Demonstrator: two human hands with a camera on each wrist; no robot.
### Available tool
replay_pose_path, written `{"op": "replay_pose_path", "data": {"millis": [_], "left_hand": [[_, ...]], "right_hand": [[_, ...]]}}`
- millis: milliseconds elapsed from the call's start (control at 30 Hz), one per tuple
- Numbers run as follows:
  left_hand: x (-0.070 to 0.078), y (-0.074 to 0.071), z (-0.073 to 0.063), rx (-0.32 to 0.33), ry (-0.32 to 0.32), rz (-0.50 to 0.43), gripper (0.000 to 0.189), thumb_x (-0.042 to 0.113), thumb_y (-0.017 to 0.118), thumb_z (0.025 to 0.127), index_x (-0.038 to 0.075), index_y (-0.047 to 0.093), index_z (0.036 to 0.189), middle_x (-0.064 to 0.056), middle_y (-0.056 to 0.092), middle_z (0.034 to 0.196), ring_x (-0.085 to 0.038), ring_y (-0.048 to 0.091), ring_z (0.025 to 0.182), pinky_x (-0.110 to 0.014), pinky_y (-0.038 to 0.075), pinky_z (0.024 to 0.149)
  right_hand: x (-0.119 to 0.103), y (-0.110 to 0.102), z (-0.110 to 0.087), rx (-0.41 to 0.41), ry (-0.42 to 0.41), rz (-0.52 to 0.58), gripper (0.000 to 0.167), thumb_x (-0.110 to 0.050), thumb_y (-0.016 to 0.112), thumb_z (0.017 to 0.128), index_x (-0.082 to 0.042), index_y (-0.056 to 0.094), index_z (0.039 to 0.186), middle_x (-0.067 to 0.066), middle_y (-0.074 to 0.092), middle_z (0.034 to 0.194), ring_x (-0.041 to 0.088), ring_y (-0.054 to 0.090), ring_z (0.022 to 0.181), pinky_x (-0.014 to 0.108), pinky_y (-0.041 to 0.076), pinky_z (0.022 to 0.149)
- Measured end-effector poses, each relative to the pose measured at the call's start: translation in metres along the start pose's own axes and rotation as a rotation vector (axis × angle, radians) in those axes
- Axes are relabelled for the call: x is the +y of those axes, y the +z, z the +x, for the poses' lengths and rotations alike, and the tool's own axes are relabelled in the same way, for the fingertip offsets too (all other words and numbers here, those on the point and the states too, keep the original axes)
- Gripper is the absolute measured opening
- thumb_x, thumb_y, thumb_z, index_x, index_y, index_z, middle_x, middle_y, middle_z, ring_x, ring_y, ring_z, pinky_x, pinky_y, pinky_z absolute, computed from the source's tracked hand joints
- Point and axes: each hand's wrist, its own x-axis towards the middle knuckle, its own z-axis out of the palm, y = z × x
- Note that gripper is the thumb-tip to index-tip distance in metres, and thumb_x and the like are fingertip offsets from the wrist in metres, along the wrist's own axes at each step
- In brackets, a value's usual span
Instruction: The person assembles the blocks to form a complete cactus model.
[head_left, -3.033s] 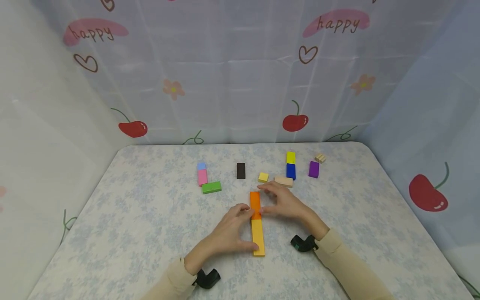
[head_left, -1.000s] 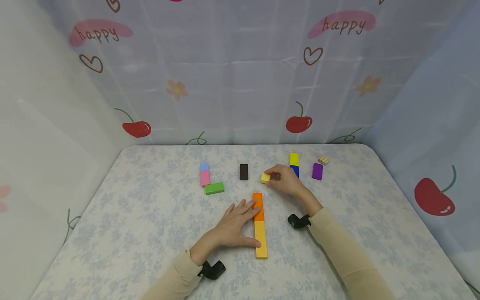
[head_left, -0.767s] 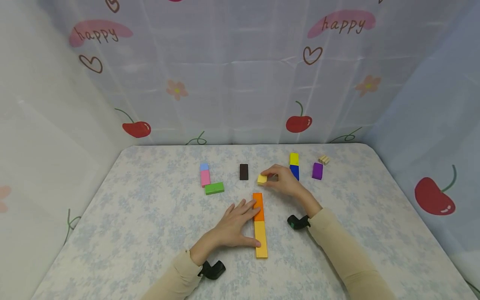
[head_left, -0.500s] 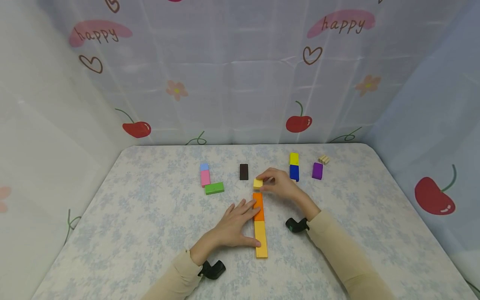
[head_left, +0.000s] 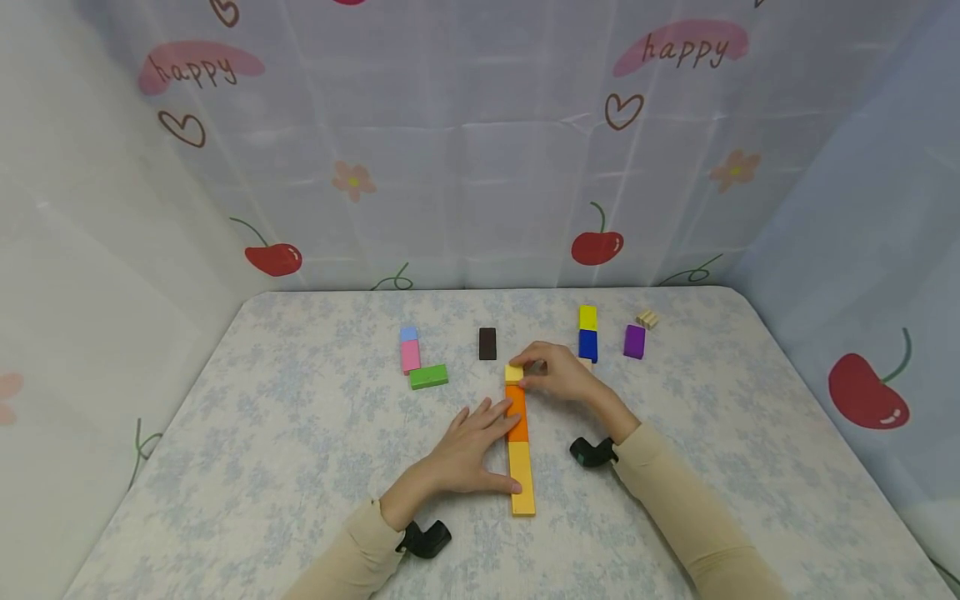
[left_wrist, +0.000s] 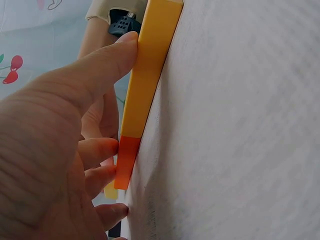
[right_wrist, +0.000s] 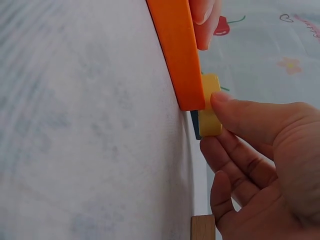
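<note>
Well inside the worktop [head_left: 750,425] side edges, the right hand [head_left: 561,373] pinches a yellow block [head_left: 513,374]. The spread left hand [head_left: 465,457] touches an orange block [head_left: 519,432] and amber block [head_left: 522,464].

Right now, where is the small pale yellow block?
In the head view, the pale yellow block is just right of centre, pinched by the right hand at the far end of the orange block; whether they touch is unclear.
</note>
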Motion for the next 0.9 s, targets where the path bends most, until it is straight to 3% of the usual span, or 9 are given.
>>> {"op": "replay_pose_path", "data": {"millis": [500, 900], "left_hand": [[-0.0005, 0.0006, 0.0, -0.002, -0.004, -0.01, 0.094, 0.059, 0.074, 0.078, 0.017, 0.036, 0.153, -0.001, 0.017, 0.165, -0.031, 0.01, 0.152, -0.06, 0.01, 0.119], [-0.0012, 0.0018, 0.0005, 0.004, 0.006, -0.012, 0.094, 0.058, 0.074, 0.078, 0.016, 0.036, 0.153, -0.003, 0.018, 0.165, -0.033, 0.011, 0.152, -0.061, 0.011, 0.119]], "right_hand": [[0.0018, 0.0012, 0.0008, -0.032, -0.052, -0.029, 0.027, -0.011, 0.072, 0.088, -0.007, 0.072, 0.115, 0.007, 0.069, 0.108, 0.02, 0.058, 0.088, 0.033, 0.051, 0.078], [-0.0031, 0.001, -0.0001, -0.023, -0.055, -0.114, 0.029, -0.012, 0.071, 0.089, -0.006, 0.071, 0.117, 0.007, 0.069, 0.109, 0.02, 0.059, 0.09, 0.036, 0.053, 0.082]]}}
